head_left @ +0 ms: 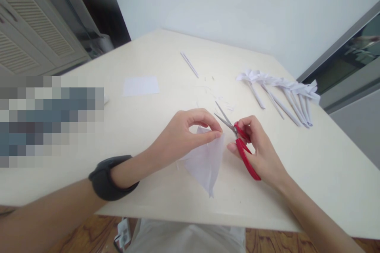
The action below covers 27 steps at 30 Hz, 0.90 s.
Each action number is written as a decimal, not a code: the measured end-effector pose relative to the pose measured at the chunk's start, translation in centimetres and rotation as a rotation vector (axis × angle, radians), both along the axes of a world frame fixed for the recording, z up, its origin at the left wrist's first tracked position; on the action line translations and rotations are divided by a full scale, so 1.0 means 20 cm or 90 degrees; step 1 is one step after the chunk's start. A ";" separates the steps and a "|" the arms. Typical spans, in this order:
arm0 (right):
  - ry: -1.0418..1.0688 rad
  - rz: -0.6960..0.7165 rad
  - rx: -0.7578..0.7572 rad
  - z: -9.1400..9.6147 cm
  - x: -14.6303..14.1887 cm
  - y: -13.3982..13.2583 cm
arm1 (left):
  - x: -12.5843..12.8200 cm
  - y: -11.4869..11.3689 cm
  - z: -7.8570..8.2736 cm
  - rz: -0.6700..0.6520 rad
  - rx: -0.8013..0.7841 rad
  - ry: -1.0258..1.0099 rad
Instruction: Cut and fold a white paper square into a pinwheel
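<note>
Thumb and fingertips of my left hand (196,128) pinch the top corner of a thin white paper piece (203,162), which hangs in folds just above the table. My right hand (261,150) grips red-handled scissors (247,162) with fingers through the loops. Their metal blades are parted and point up and to the left, close to my left fingertips but apart from the paper's lower part. Small white paper scraps (229,107) lie beyond the blades.
Several rolled white paper pieces with pleated tops (279,83) lie at the right. A flat white sheet (141,86) is at the left, with two thin white sticks (189,64) farther back. The table's front edge (178,218) runs close to my body.
</note>
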State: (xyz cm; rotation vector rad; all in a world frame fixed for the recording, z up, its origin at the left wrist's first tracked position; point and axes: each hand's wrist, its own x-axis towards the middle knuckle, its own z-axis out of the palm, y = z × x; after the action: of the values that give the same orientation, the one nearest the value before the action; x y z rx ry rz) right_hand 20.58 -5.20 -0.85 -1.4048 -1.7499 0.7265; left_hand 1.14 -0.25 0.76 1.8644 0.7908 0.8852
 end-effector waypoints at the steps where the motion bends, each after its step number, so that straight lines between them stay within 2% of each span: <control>1: -0.009 0.001 0.011 0.00 0.00 0.00 | 0.00 0.00 0.00 0.000 -0.001 0.001; 10: -0.081 0.016 0.120 -0.01 -0.02 -0.01 | 0.00 0.00 -0.01 0.010 -0.092 -0.039; 17: -0.101 -0.002 0.161 -0.03 -0.02 -0.01 | 0.01 0.01 -0.02 -0.008 -0.130 -0.116; 23: -0.127 -0.041 0.164 -0.03 -0.02 -0.01 | 0.01 0.00 -0.03 -0.015 -0.196 -0.141; 27: -0.098 -0.082 0.098 -0.03 -0.03 -0.02 | 0.02 0.00 -0.04 -0.022 -0.198 -0.160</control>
State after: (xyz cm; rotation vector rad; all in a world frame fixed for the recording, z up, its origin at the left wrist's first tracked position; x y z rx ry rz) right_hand 20.07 -5.66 -1.52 -1.4846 -1.7717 0.4152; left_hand 1.46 -0.28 0.04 1.4592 0.6931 0.8980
